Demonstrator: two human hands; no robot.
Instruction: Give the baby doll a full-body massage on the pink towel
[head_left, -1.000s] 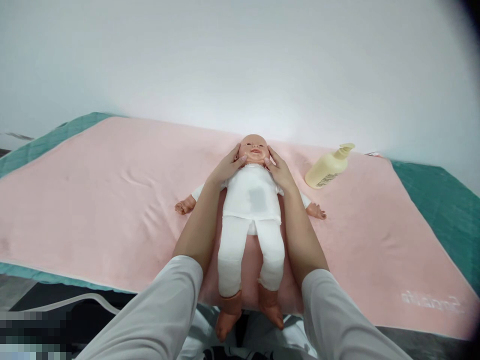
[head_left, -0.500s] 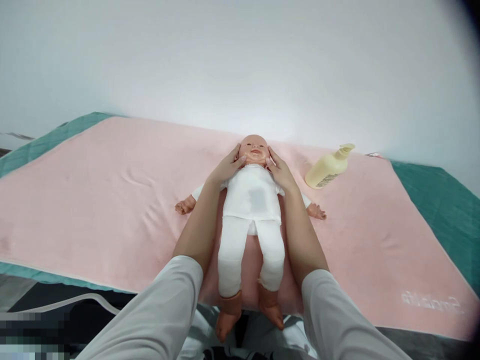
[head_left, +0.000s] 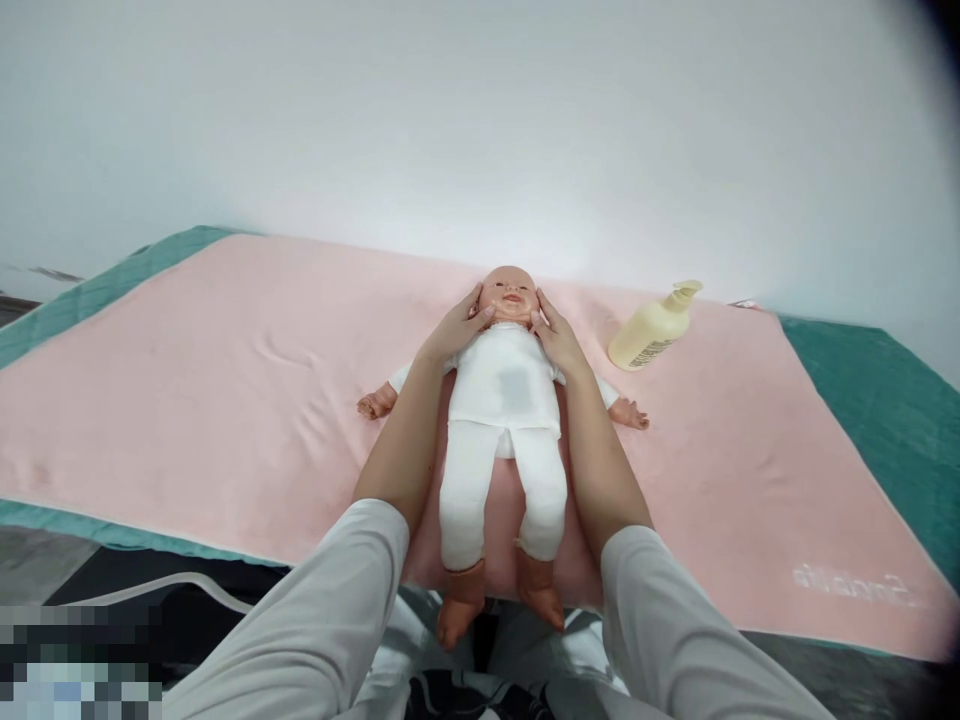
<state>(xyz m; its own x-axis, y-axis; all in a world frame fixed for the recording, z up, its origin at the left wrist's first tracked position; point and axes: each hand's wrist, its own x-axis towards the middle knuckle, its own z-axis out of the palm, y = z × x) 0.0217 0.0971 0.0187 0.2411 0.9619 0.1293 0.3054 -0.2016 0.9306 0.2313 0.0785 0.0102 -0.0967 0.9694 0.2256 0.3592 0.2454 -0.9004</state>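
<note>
On its back lies a baby doll (head_left: 504, 390) in a white long-sleeved top and white trousers, its feet towards me. The top has a grey patch on the chest. My left hand (head_left: 459, 325) cups one side of the doll's head, thumb on the cheek and fingers along the side. On the opposite side my right hand (head_left: 556, 330) holds the head the same way, with its thumb near the jaw. The doll's arms reach out sideways beyond my forearms. Parts of my fingers behind the head are hidden.
A pale yellow pump bottle (head_left: 651, 328) stands right of the doll. Beneath everything is a pink mat (head_left: 187, 400) over a green quilted cover (head_left: 862, 390). A white wall (head_left: 480, 120) rises behind the table. A white cable (head_left: 172, 582) runs at lower left.
The view has shifted slightly, so the mat, bottle and doll's legs sit a little differently in the picture. Both hands stay on the doll's head, with no clear movement of the fingers.
</note>
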